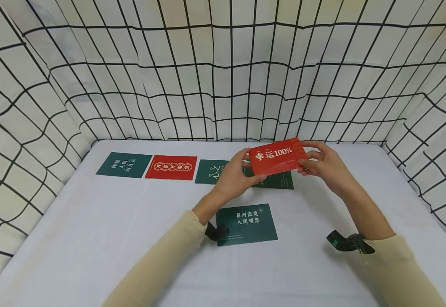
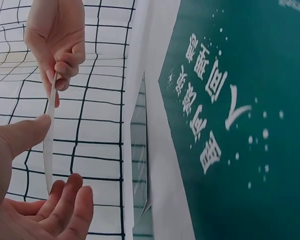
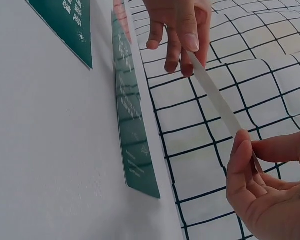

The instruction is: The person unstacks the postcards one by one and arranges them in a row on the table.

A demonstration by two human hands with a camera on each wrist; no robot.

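Note:
Both hands hold a red card [image 1: 278, 158] with white Chinese characters and "100%" on it, raised over the back row of cards. My left hand [image 1: 235, 177] grips its left end, thumb at the front lower corner. At the right end, my right hand [image 1: 324, 165] pinches it between thumb and fingers. Both wrist views show the card edge-on, as a thin pale strip [image 3: 217, 102] slightly bowed. Behind and below it lies a dark green card [image 1: 278, 181], partly covered. Another green card [image 1: 249, 226] with white characters lies nearer, beside the left wrist.
The back row continues leftward with a green card [image 1: 211, 172] partly behind the left hand, a red card [image 1: 171, 167] and a green card [image 1: 124, 165]. A white cloth [image 1: 130, 238] covers the table. Black netting [image 1: 230, 68] over white sheeting walls the back and sides.

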